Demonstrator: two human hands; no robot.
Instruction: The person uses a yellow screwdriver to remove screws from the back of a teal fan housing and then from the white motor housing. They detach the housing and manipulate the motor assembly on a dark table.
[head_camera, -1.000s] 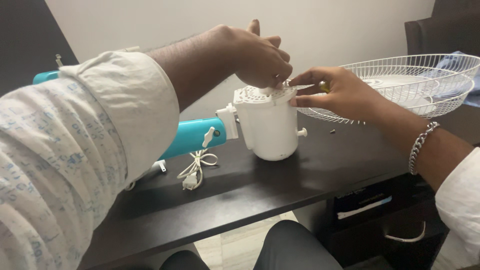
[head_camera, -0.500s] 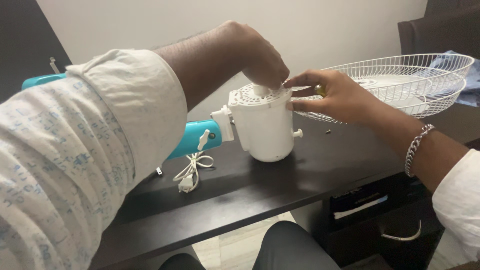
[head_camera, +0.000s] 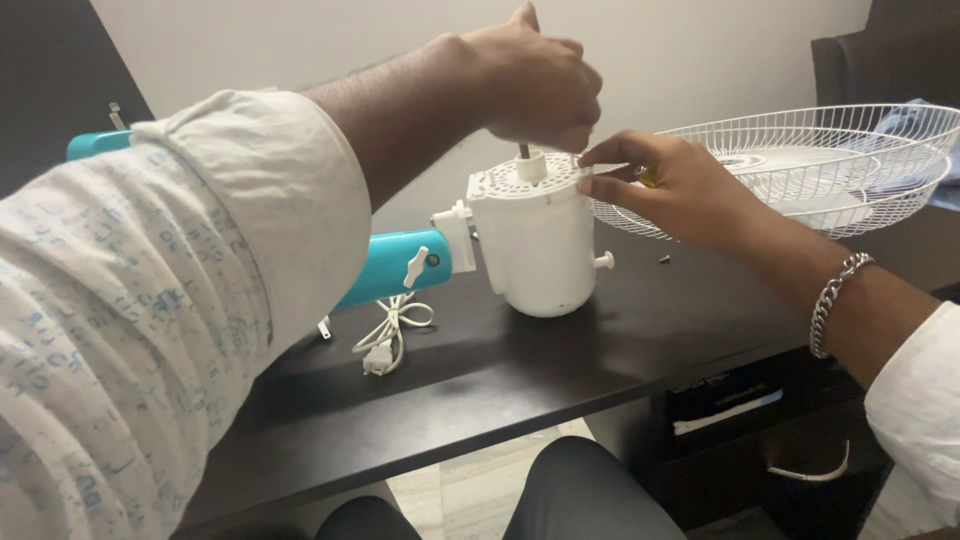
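Head view: hands (head_camera: 590, 130) on white motor housing (head_camera: 540, 240)

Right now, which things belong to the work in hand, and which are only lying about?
In use:
- left hand, above the shaft
- right hand, on the housing rim
- white fan motor housing
- teal fan stand

Lying about:
- white wire fan guard
- coiled power cord

The fan motor housing (head_camera: 535, 245) is white, its stand arm (head_camera: 395, 268) teal. The wire fan guard (head_camera: 800, 165) is white, the desk (head_camera: 520, 370) dark brown. The shirt sleeve (head_camera: 150, 300) is white with pale blue print.
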